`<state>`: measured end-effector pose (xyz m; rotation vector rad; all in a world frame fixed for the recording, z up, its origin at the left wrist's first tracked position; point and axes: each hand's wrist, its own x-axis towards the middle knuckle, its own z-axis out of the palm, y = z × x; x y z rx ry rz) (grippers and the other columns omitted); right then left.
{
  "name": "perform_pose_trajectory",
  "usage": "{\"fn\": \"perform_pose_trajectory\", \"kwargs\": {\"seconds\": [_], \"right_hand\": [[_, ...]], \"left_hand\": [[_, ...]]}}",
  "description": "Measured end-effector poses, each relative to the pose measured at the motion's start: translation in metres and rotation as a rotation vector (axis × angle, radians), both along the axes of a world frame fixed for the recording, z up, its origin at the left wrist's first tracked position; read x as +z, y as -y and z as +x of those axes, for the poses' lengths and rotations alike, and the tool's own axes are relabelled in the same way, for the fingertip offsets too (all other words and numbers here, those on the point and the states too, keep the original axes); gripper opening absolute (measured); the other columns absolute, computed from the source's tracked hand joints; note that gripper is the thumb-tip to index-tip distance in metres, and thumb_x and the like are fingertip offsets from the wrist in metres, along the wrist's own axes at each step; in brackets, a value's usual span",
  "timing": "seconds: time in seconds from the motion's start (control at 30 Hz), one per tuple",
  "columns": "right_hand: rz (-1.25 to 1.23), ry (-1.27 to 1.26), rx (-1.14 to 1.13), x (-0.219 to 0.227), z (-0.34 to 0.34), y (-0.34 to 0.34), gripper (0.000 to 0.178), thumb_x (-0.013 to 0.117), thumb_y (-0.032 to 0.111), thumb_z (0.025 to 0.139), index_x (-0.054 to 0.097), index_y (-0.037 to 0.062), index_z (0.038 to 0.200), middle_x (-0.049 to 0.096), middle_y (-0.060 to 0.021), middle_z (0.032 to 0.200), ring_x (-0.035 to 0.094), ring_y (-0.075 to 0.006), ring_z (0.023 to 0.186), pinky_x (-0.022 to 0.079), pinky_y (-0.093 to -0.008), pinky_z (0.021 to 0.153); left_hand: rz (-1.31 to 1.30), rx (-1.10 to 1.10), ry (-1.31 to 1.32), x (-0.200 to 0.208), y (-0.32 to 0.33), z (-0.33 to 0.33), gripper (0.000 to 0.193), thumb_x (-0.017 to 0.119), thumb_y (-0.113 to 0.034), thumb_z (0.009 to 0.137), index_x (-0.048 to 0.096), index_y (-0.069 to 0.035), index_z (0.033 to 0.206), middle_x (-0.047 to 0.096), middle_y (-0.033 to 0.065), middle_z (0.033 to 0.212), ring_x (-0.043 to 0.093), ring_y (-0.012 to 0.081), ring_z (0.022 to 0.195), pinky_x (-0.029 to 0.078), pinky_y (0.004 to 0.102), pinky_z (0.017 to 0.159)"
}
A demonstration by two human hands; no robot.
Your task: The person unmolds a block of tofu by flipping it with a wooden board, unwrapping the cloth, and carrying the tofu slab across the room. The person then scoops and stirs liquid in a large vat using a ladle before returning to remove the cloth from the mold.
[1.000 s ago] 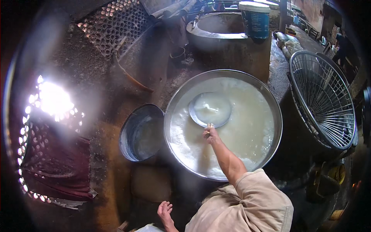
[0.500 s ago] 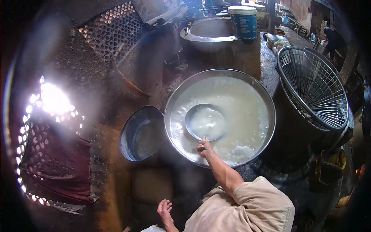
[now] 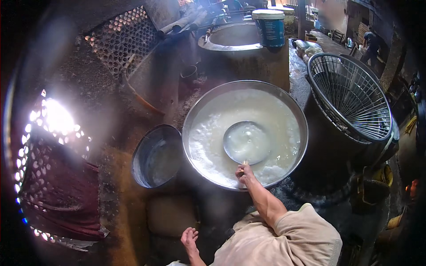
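A wide metal vat (image 3: 303, 133) holds cloudy, pale liquid (image 3: 230, 106) with white foam along its left and near sides. My right hand (image 3: 244, 172) is closed around the short handle of a large round ladle (image 3: 226, 153), over the vat's near part. Whitish liquid fills the ladle's bowl, which sits in the surface of the vat's liquid. Below and to the left, my left hand (image 3: 189, 238) hangs with loosely bent fingers, holding nothing and touching nothing.
Left of the vat stands a metal tub (image 3: 156, 156). A tall drum with a wire basket (image 3: 350, 95) on top is at right. Behind are a stove-like basin (image 3: 233, 35) and a blue bucket with white lid (image 3: 269, 29). Far right, another person (image 3: 369, 44) stands.
My right hand and the ladle have moved rightward across the vat, and the liquid in the bowl now swirls. The whole view has shifted slightly. My left hand stays much the same.
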<state>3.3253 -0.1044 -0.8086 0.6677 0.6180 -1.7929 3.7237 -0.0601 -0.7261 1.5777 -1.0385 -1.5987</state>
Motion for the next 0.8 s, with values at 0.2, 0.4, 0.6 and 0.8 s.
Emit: {"fn": "perform_pose_trajectory", "kwargs": {"seconds": [0.2, 0.4, 0.6, 0.8], "right_hand": [[0.067, 0.022, -0.038, -0.008, -0.047, -0.004, 0.019, 0.047, 0.000, 0.072, 0.035, 0.0089, 0.062, 0.035, 0.0000, 0.048, 0.034, -0.0098, 0.034, 0.036, -0.0206, 0.033], [0.068, -0.025, -0.023, -0.003, -0.084, 0.005, 0.016, 0.047, -0.003, 0.071, 0.036, 0.0084, 0.068, 0.037, 0.0003, 0.048, 0.037, -0.0097, 0.034, 0.037, -0.0209, 0.033], [0.090, -0.029, -0.005, -0.007, -0.132, 0.022, 0.014, 0.046, -0.002, 0.071, 0.036, 0.0079, 0.067, 0.036, 0.0003, 0.048, 0.037, -0.0096, 0.035, 0.036, -0.0206, 0.034], [0.074, -0.003, 0.053, 0.008, -0.158, 0.048, 0.016, 0.043, -0.004, 0.071, 0.036, 0.0082, 0.063, 0.033, 0.0010, 0.047, 0.035, -0.0084, 0.035, 0.035, -0.0203, 0.033]], "left_hand": [[0.005, 0.010, -0.020, -0.003, 0.005, -0.023, 0.025, 0.052, -0.024, 0.082, 0.053, -0.006, 0.099, 0.059, 0.0053, 0.088, 0.057, 0.0138, 0.072, 0.043, 0.0244, 0.062], [-0.006, 0.050, -0.012, -0.004, 0.008, -0.037, 0.027, 0.052, -0.025, 0.082, 0.053, -0.005, 0.100, 0.059, 0.0058, 0.088, 0.058, 0.0141, 0.072, 0.043, 0.0244, 0.062], [0.017, 0.062, 0.022, 0.003, 0.014, -0.058, 0.027, 0.052, -0.025, 0.082, 0.053, -0.005, 0.100, 0.059, 0.0056, 0.088, 0.058, 0.0141, 0.073, 0.043, 0.0243, 0.062], [0.005, 0.073, 0.023, 0.004, 0.021, -0.070, 0.026, 0.052, -0.025, 0.082, 0.053, -0.005, 0.099, 0.059, 0.0053, 0.087, 0.058, 0.0142, 0.073, 0.043, 0.0252, 0.063]]}}
